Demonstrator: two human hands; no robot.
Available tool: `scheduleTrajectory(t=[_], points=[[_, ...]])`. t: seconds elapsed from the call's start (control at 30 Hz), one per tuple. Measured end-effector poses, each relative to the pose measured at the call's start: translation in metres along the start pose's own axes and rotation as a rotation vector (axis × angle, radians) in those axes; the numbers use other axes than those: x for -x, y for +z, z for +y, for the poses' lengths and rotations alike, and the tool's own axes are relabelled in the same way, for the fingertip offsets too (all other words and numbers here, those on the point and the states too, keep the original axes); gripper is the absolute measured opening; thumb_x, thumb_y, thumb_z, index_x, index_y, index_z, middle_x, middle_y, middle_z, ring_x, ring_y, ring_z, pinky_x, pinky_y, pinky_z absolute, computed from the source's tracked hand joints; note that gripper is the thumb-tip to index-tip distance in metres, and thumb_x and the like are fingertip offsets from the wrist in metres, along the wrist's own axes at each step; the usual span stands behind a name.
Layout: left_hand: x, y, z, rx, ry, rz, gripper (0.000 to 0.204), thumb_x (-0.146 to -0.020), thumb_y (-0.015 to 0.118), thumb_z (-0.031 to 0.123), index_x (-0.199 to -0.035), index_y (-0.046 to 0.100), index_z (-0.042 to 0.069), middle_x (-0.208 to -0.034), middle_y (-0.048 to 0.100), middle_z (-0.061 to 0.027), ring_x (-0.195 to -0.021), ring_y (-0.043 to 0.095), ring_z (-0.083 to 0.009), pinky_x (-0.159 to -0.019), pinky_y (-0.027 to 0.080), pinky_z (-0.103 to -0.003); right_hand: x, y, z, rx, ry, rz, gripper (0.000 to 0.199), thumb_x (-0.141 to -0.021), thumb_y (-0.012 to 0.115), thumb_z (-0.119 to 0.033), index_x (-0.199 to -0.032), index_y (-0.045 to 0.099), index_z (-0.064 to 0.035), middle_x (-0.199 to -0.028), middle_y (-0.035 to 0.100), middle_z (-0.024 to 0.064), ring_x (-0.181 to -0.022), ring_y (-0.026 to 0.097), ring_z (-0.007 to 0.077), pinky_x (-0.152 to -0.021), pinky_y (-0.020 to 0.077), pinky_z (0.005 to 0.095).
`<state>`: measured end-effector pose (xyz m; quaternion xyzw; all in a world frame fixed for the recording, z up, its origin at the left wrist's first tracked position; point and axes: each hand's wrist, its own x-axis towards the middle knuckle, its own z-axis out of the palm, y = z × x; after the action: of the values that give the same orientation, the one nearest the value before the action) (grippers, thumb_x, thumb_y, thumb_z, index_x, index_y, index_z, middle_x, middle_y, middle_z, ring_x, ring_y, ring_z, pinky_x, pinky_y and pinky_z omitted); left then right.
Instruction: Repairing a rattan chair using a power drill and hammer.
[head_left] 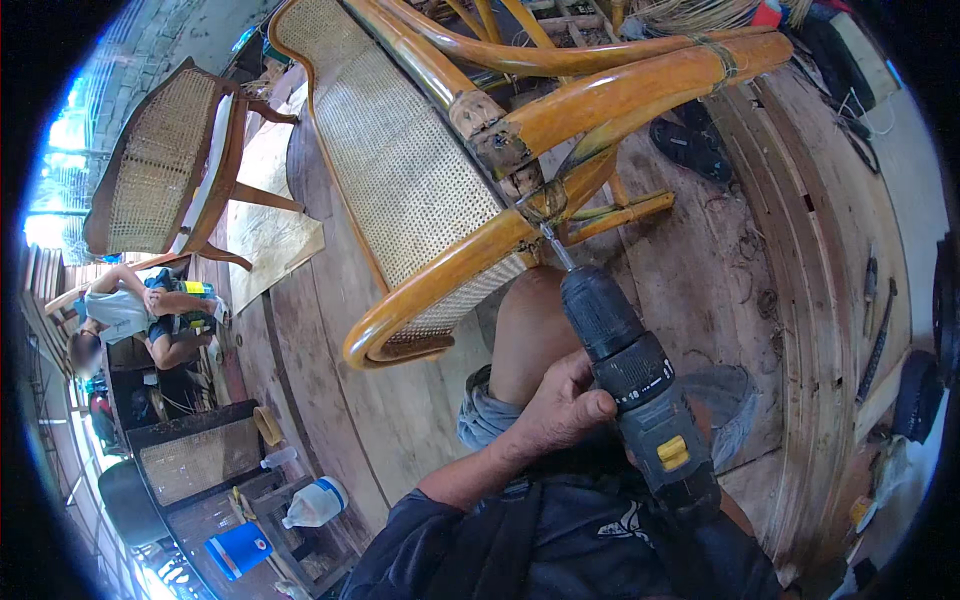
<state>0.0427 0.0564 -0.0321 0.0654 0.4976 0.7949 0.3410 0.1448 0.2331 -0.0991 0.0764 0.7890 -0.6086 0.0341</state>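
A black cordless drill [640, 385] with a yellow patch on top points up and to the left. My left hand [565, 408] closes on the side of the drill, thumb against its collar and fingers partly hidden. My right hand is hidden behind the drill; only a strip of forearm [738, 515] shows. The bit [557, 248] reaches a joint in the frame of a rattan chair [440, 270], which lies tipped over in front of me. Woven cane panel [400, 130] fills its back. At that joint the wrapping [540, 205] looks worn and dark.
Another cane chair [165, 165] stands at the far left. A person [125, 305] sits beyond it. Lower left are a white jug [318, 502] and a blue container [238, 550]. Stacked planks [800, 300] and hand tools [878, 340] lie on the right, with a dark shoe [690, 145] nearby.
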Motion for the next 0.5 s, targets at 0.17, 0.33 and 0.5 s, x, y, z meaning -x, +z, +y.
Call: scheduleTrajectory(t=[0.17, 0.33, 0.5], points=[[0.000, -0.003, 0.005, -0.040, -0.050, -0.046, 0.072, -0.075, 0.061, 0.058, -0.116, 0.047, 0.001, -0.106, 0.054, -0.0045, -0.096, 0.051, -0.0135, -0.082, 0.042, -0.028, -0.002, 0.003, -0.004, -0.119, 0.044, 0.007, 0.028, -0.070, 0.074, -0.023, -0.086, 0.057, -0.0082, -0.067, 0.059, -0.0019, -0.058, 0.058, 0.0096, -0.049, 0.0478, 0.0229], [-0.005, 0.006, -0.001, -0.020, -0.052, 0.016, 0.080, -0.072, 0.057, 0.065, -0.116, 0.048, -0.001, -0.107, 0.055, -0.0068, -0.098, 0.052, -0.0152, -0.085, 0.042, -0.030, -0.009, -0.002, -0.036, -0.225, 0.102, -0.123, 0.042, -0.074, 0.065, -0.014, -0.113, 0.055, -0.0032, -0.091, 0.064, 0.0109, -0.074, 0.064, 0.0237, -0.061, 0.0509, 0.0330], [0.005, -0.001, 0.038, -0.356, 0.032, 0.040, 0.056, -0.078, 0.062, 0.047, -0.108, 0.055, 0.001, -0.101, 0.058, -0.0068, -0.095, 0.055, -0.0191, -0.084, 0.043, -0.033, -0.017, -0.009, -0.074, 0.325, 0.009, -0.224, 0.037, -0.078, 0.060, -0.016, -0.111, 0.052, -0.0025, -0.094, 0.061, 0.0110, -0.081, 0.062, 0.0255, -0.064, 0.0493, 0.0334]])
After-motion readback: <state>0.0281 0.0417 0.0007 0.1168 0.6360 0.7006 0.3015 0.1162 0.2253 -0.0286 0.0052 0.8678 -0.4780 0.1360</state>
